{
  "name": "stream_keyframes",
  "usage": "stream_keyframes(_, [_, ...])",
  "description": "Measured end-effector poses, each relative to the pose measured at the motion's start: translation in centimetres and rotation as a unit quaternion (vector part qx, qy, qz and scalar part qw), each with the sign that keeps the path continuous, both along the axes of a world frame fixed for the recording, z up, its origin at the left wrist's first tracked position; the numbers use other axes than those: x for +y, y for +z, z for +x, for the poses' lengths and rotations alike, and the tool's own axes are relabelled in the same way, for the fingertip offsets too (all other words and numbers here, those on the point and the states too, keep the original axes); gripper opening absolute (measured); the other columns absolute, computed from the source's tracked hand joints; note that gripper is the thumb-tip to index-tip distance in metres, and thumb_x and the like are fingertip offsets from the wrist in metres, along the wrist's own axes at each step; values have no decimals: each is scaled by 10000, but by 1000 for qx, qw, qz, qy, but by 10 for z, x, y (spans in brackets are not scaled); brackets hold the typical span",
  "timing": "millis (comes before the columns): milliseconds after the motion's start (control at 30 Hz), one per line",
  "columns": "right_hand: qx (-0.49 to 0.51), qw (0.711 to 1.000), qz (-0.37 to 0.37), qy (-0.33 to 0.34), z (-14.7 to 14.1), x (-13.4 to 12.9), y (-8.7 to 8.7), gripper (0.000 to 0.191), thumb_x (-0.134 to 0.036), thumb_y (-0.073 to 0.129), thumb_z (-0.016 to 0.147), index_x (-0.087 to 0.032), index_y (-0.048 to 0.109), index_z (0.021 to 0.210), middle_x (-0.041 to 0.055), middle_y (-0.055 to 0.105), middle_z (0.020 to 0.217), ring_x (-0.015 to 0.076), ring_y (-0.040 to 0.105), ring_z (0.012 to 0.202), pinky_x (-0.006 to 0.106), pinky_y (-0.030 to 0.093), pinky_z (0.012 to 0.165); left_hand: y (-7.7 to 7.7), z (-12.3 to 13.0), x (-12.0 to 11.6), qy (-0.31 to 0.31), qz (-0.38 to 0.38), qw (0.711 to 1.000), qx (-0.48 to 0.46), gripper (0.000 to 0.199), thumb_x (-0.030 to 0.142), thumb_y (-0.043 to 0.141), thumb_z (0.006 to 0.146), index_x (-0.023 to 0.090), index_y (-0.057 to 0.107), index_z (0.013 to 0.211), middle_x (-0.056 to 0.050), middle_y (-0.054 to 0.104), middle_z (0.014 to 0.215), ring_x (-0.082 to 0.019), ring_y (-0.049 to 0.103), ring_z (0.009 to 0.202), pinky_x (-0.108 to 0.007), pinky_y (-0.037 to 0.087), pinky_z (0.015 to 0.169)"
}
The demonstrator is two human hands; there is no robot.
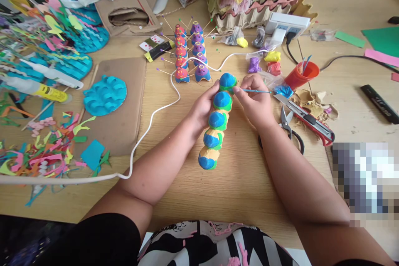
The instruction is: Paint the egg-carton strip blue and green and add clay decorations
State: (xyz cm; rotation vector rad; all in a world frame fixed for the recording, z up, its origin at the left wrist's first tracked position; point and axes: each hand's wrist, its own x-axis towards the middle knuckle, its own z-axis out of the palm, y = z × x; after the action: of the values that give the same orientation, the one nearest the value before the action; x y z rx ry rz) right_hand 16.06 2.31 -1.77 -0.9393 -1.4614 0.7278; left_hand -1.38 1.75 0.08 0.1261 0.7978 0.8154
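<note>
A strip of egg-carton cups (216, 121), coated blue on top with green along one side and bare tan carton on the other, is tilted above the table. My left hand (204, 106) grips it from the left, near its far end; some of those fingers are hidden behind it. My right hand (254, 97) is closed around a thin blue stick tool (257, 91), with its fingertips at the green edge of the farthest cup. The tool's working end is hidden by the fingers. A blue lump in a bag (283, 91) lies just beyond that hand.
Scissors (286, 124) and a red utility knife (307, 119) lie right of my right hand, near an orange cup (302, 74). Painted carton figures (182, 56) stand ahead. A white cable (152, 114) crosses the left side, beside cardboard (124, 133) and paper scraps (43, 158).
</note>
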Motion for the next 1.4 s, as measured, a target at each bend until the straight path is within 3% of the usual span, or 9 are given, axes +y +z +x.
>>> stream_keyframes(300, [-17,1000,-4,1,-1,-2,1,449,-652,823,905,-279,598,795,19,604,898,236,629,941,494,585,1008,6,3,-2,2,5,1000,-2,399,705,674,965,333,782,1059,-23,670,541,-262,704,506,-371,573,546])
stream_keyframes(600, [21,1000,-1,16,-1,1,-3,458,-625,854,893,-265,591,792,-1,575,878,193,599,858,431,573,914,14,6,-5,-10,90,996,25,384,588,799,941,231,696,844,30,601,529,-121,530,398,-229,403,399])
stream_keyframes(833, [34,999,-12,23,1,3,-4,512,-692,852,863,-264,584,781,-9,561,852,173,584,821,401,569,856,11,3,-2,-36,66,996,54,410,650,748,930,258,675,832,7,607,533,-166,575,424,-264,421,450])
stream_keyframes(1067, [26,999,-25,31,2,2,-3,502,-659,885,846,-255,595,776,-16,567,857,158,580,841,378,558,872,7,1,0,-62,70,995,23,446,686,728,919,259,641,823,2,578,517,-170,559,408,-263,410,416])
stream_keyframes(1400, [-6,1000,11,0,1,4,-8,466,-663,843,891,-261,623,808,-8,579,864,175,609,868,417,565,927,14,0,0,-73,59,995,22,447,694,743,906,263,638,851,13,554,514,-155,534,395,-257,386,399])
